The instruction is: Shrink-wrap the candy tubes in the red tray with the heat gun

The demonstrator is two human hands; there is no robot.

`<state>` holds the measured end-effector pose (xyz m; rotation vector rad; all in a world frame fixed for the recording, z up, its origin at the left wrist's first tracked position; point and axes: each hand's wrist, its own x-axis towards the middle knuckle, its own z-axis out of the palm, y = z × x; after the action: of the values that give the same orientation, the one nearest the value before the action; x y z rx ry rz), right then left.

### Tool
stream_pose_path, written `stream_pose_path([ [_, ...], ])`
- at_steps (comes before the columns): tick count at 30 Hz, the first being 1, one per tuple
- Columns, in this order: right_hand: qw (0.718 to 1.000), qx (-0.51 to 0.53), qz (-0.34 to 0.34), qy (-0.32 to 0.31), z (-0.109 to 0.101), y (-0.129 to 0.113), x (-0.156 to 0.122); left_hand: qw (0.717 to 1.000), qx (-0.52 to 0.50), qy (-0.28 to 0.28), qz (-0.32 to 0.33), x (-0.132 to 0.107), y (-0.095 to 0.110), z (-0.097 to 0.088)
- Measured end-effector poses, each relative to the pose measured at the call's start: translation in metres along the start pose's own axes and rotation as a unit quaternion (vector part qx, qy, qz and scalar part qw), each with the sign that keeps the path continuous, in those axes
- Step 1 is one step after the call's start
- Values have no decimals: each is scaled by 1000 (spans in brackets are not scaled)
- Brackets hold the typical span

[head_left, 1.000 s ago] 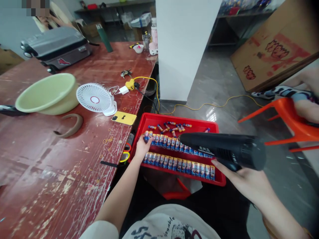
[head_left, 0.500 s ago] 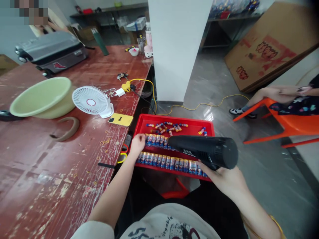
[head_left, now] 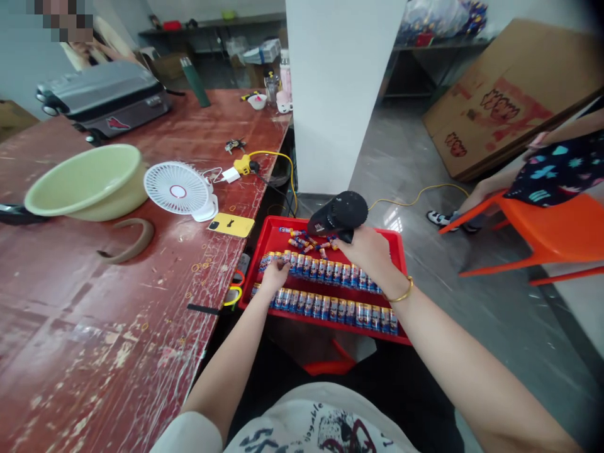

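A red tray [head_left: 399, 246] rests in front of me at the table's edge. It holds two rows of small cans [head_left: 330, 308] with blue and orange labels, and loose ones lie at its far end. My right hand [head_left: 370, 251] grips a black heat gun [head_left: 338, 216] over the far part of the tray, its barrel pointing away and down. My left hand [head_left: 276, 275] rests on the left end of the rows, fingers curled on the cans.
The worn red table [head_left: 117, 302] on the left carries a pale green basin [head_left: 87, 181], a small white fan [head_left: 179, 189], a yellow phone [head_left: 231, 224] and a grey case [head_left: 106, 97]. A white pillar [head_left: 337, 94] stands ahead. Another person sits on an orange chair [head_left: 547, 233] at the right.
My right hand has swung the heat gun from lying across the near rows to the tray's far side, pointing away. My left hand has stayed at the rows' left end.
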<state>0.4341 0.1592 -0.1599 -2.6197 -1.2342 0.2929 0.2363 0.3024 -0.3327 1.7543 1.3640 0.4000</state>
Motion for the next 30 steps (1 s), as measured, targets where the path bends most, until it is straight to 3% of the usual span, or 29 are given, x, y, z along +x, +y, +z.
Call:
stream_pose_path([
  [4, 1000, 8, 15, 11, -6, 22, -15, 996, -84, -6, -16, 19, 14, 10],
  [7, 998, 5, 69, -7, -10, 48, -36, 989, -145, -2, -31, 31, 24, 12],
  [11, 992, 25, 122, -29, -9, 74, -68, 978, -199, 10, -61, 21, 21, 4],
  [14, 989, 83, 113, -53, -4, 74, -83, 970, -221, 1, -104, -4, 10, -1],
  [17, 988, 96, 86, -80, 1, 59, -83, 955, -245, -40, -159, -23, 7, 1],
  [20, 994, 70, 60, -63, 2, 43, -77, 930, -313, -73, -177, -21, 21, 6],
  [23, 996, 62, 66, -21, -1, 42, -75, 905, -396, -65, -144, -6, 44, 5],
  [26, 993, 66, 97, 1, -5, 57, -83, 911, -394, -37, -113, 3, 56, -1],
  [30, 987, 69, 142, -38, -8, 81, -101, 933, -346, -14, -95, -16, 37, -12],
])
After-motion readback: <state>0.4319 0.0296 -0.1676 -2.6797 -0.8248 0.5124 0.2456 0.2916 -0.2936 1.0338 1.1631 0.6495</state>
